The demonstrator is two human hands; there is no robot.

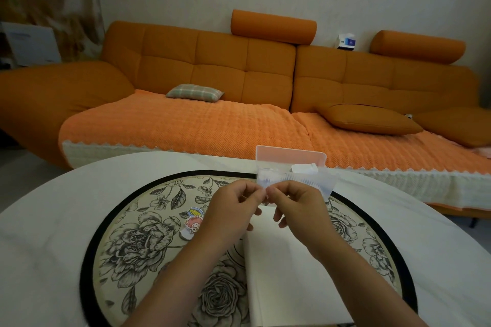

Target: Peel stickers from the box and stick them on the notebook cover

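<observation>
sticker strip (300, 180), pale and see-through, is held in the air just in front of the pink box (289, 154), over the far edge of the white notebook (287, 273). left hand (233, 211) and right hand (299, 211) both pinch its left end, thumb and forefinger clamped on it, other fingers loosely curled. step looks like the peel itself (can't tell which hand has backing, which has sticker). next move likely calls for a slow pull apart, then pressing onto the cover, which shows no sticker yet. counts: one strip, one box, one notebook, two cartoon stickers (194, 219) lying on the floral mat (132, 241) left of the notebook.
</observation>
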